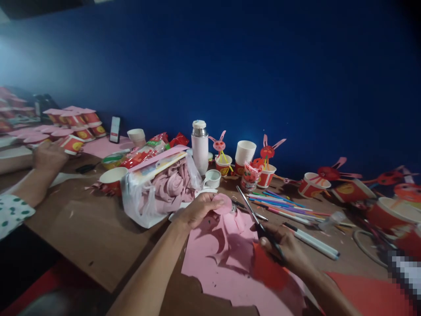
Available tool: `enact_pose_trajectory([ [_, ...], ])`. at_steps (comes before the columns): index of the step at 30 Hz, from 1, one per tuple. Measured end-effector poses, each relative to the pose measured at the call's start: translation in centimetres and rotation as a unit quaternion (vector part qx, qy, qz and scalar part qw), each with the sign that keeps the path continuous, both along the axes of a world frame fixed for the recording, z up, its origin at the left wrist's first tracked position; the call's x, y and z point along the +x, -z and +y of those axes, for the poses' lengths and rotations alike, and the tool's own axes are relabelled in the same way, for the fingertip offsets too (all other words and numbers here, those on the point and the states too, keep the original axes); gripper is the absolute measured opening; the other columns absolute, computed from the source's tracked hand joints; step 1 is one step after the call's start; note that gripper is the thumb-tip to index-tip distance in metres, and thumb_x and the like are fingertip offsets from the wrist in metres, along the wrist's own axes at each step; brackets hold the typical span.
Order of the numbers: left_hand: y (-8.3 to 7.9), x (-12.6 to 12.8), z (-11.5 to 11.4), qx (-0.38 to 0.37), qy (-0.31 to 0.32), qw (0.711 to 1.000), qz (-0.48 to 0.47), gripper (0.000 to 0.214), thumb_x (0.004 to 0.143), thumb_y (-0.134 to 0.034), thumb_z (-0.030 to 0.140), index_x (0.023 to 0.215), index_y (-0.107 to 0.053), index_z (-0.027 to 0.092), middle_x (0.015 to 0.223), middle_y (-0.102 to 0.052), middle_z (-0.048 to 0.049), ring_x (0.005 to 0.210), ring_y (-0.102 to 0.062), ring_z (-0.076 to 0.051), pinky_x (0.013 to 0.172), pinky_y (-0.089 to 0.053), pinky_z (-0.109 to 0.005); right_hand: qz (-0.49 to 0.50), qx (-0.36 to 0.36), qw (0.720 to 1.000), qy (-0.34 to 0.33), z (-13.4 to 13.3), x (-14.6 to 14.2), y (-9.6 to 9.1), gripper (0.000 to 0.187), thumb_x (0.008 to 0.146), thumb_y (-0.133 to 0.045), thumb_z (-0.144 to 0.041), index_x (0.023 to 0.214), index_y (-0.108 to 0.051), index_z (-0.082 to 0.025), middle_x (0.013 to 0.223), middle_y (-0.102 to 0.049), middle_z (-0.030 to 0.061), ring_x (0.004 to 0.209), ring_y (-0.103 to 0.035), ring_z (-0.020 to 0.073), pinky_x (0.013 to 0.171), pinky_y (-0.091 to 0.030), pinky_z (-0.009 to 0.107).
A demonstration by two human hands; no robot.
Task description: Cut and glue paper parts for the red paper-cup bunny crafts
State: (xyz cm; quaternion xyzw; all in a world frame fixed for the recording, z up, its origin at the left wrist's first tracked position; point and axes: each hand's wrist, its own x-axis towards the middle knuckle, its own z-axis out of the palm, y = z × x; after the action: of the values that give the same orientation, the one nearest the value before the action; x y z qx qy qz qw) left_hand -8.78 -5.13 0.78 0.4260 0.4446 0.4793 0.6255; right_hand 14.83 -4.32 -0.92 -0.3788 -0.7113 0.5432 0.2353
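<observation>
My left hand (196, 210) pinches a small round piece of pink paper (223, 204) between thumb and fingers, over the middle of the table. In my right hand (286, 241) is a pair of scissors (249, 206), its blades pointing up and away to the left, apart from the paper circle. Below both hands lies a large pink sheet (210, 287) with ragged cut edges, and curled pink offcuts rest on top of it. A red paper piece (268, 270) lies partly under my right hand.
A plastic bag (142, 213) with pink cloth stands left of my hands. Behind are a thermos (199, 151), stacked cups (246, 151) and paper rabbit figures (267, 152). Coloured sticks (279, 202) and a marker (312, 242) lie right. Another person's hand (49, 156) holds a cup (71, 144).
</observation>
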Motion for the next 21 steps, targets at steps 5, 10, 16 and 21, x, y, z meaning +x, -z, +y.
enact_pose_trajectory([
  [5,-0.1,0.5,-0.1,0.021,-0.033,0.999,0.002,0.036,0.063,-0.07,0.045,0.072,-0.064,0.01,0.054,-0.055,0.001,0.042,-0.045,-0.006,0.039,-0.032,-0.017,-0.005,0.037,0.999,-0.009,0.1,-0.7,-2.6,0.041,0.068,-0.063,-0.043,0.097,-0.062,-0.014,0.061,-0.051,-0.0012,0.047,-0.043,0.0082,0.041,-0.036,0.019],
  [10,0.0,1.1,-0.2,0.039,-0.03,0.999,-0.003,0.038,0.061,-0.071,0.046,0.068,-0.062,0.01,0.062,-0.06,-0.0034,0.053,-0.056,-0.011,0.048,-0.044,-0.02,0.064,0.03,0.997,0.004,1.1,-0.9,-4.3,0.043,0.065,-0.068,-0.041,0.098,-0.06,-0.014,0.061,-0.051,-0.0025,0.047,-0.045,0.0075,0.042,-0.041,0.02],
  [16,0.3,1.5,-0.1,0.058,-0.033,0.998,-0.009,0.038,0.062,-0.071,0.046,0.063,-0.058,0.01,0.052,-0.052,0.0005,0.045,-0.051,-0.009,0.046,-0.043,-0.02,0.151,0.053,0.983,0.088,2.5,-1.7,-4.2,0.05,0.063,-0.066,-0.048,0.098,-0.057,-0.014,0.052,-0.046,-0.0056,0.041,-0.042,0.0074,0.037,-0.036,0.019],
  [21,0.6,1.5,0.1,0.054,-0.037,0.998,-0.016,0.035,0.066,-0.066,0.043,0.073,-0.059,0.01,0.055,-0.054,0.0006,0.045,-0.053,-0.01,0.045,-0.045,-0.022,0.085,0.209,0.969,0.098,4.0,-2.5,-4.6,0.04,0.071,-0.062,-0.041,0.1,-0.058,-0.014,0.065,-0.055,0.0,0.052,-0.05,0.0111,0.047,-0.042,0.022],
])
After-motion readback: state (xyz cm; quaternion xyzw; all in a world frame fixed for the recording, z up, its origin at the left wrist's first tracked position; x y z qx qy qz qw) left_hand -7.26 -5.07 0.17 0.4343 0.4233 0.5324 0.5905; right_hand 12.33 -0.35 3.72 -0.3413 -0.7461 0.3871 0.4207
